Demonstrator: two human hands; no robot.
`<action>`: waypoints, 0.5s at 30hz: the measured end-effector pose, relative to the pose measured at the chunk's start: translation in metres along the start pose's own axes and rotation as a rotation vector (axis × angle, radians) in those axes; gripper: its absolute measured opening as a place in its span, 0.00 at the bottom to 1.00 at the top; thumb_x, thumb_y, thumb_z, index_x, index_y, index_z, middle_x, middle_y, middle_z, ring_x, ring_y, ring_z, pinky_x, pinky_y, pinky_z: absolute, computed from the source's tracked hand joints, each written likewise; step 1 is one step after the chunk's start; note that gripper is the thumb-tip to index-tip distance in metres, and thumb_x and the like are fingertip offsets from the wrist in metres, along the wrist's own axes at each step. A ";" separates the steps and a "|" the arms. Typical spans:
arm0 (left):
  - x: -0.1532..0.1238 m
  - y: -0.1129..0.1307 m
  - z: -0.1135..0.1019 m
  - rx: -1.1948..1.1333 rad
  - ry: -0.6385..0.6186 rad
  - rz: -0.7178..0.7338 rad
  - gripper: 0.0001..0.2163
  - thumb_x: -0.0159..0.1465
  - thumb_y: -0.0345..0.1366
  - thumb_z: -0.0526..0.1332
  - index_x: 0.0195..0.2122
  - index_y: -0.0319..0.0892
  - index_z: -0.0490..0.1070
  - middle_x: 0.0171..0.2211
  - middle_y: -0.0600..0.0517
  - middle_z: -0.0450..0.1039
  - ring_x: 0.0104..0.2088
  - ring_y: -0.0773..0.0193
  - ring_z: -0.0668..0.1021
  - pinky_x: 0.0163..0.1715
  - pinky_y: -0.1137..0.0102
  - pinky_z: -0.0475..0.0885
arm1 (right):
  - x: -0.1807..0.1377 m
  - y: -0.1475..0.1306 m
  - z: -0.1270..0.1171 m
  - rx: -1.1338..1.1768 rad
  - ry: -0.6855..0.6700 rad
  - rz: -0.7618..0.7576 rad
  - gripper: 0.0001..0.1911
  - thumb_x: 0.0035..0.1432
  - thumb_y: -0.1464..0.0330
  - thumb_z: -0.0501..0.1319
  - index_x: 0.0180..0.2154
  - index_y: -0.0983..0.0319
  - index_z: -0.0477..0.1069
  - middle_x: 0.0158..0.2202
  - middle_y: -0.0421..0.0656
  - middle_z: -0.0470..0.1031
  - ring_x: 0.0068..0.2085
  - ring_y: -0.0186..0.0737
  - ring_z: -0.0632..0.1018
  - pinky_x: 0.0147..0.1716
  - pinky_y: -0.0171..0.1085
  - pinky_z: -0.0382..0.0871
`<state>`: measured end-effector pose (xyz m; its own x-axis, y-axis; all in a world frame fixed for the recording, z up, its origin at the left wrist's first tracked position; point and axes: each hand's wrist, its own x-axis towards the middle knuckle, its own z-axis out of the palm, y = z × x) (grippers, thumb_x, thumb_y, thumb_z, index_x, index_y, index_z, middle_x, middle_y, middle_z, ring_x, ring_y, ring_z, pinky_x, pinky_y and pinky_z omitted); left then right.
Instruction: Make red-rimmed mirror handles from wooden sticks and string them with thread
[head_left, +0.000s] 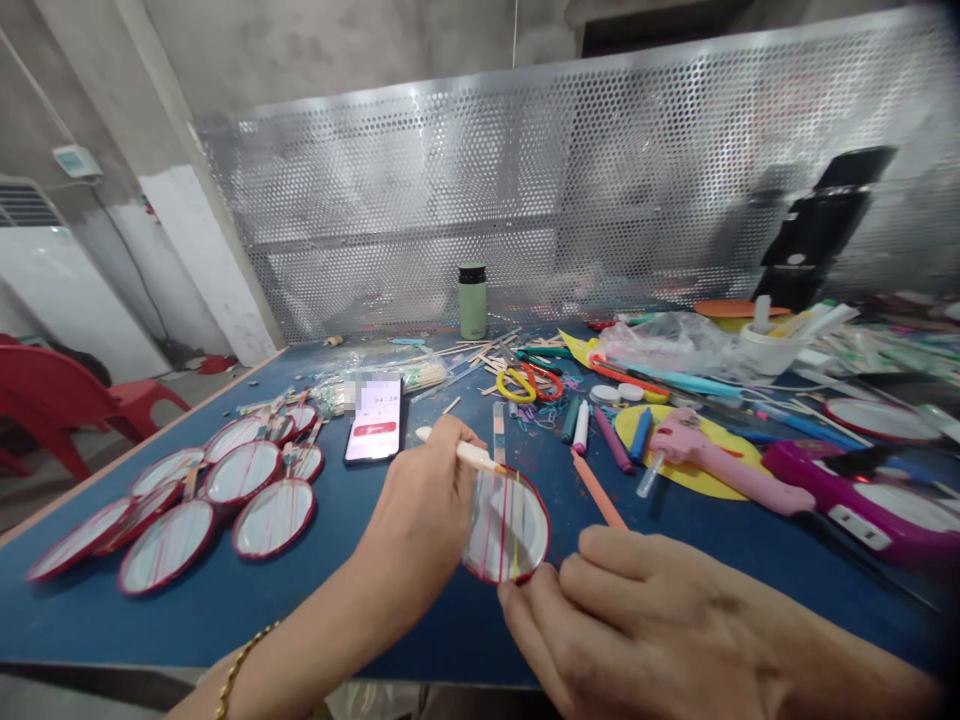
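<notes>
My left hand [431, 500] is closed around a white marker-like pen [478, 457], its orange tip over the top rim of a round disc [525, 525]. This disc has a pale face, a red rim and pink, red and yellow strands across it. A flat wooden stick [499, 425] shows just beyond its top edge. My right hand [637, 610] is closed, fingertips pinching the disc's lower rim at the strand ends. An orange marker [600, 490] sticks out beyond the right knuckles; whether the hand holds it is hidden.
Several similar red-rimmed discs [166, 547] lie at the left near a lit phone [375, 420]. A green bottle [472, 302] stands behind. At the right are markers [581, 427], scissors [536, 382], a pink glue gun [720, 465] on yellow sheet, and a purple device [862, 505].
</notes>
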<state>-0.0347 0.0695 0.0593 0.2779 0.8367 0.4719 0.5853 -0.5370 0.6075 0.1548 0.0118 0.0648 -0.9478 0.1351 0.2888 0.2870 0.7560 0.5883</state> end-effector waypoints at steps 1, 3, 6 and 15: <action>0.000 0.000 0.000 0.005 0.009 0.000 0.08 0.68 0.34 0.48 0.32 0.45 0.62 0.23 0.58 0.66 0.22 0.67 0.66 0.23 0.73 0.56 | 0.000 -0.001 -0.001 0.017 0.019 0.022 0.17 0.67 0.71 0.46 0.45 0.64 0.73 0.38 0.43 0.74 0.27 0.35 0.69 0.23 0.39 0.60; 0.000 0.000 0.000 0.015 0.034 -0.003 0.08 0.68 0.34 0.48 0.32 0.45 0.63 0.23 0.58 0.66 0.22 0.67 0.66 0.23 0.73 0.56 | 0.000 -0.004 -0.003 0.089 0.102 0.149 0.14 0.67 0.71 0.49 0.45 0.63 0.72 0.35 0.41 0.75 0.27 0.34 0.70 0.24 0.38 0.63; 0.001 -0.001 -0.002 0.034 0.095 -0.010 0.08 0.67 0.32 0.48 0.32 0.44 0.63 0.23 0.58 0.67 0.21 0.68 0.66 0.23 0.74 0.57 | 0.002 -0.013 -0.003 0.227 0.287 0.555 0.08 0.66 0.69 0.55 0.45 0.61 0.70 0.33 0.40 0.76 0.31 0.35 0.75 0.32 0.36 0.69; 0.000 0.001 -0.004 0.064 0.230 -0.028 0.08 0.67 0.34 0.49 0.32 0.44 0.64 0.22 0.59 0.65 0.20 0.68 0.66 0.21 0.74 0.57 | 0.035 -0.041 0.030 0.138 0.391 1.060 0.40 0.53 0.62 0.61 0.62 0.76 0.52 0.55 0.60 0.69 0.50 0.54 0.77 0.42 0.46 0.79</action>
<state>-0.0374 0.0683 0.0630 0.0840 0.8007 0.5932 0.6395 -0.4998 0.5841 0.1055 0.0048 0.0279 -0.1213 0.5575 0.8213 0.8773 0.4473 -0.1741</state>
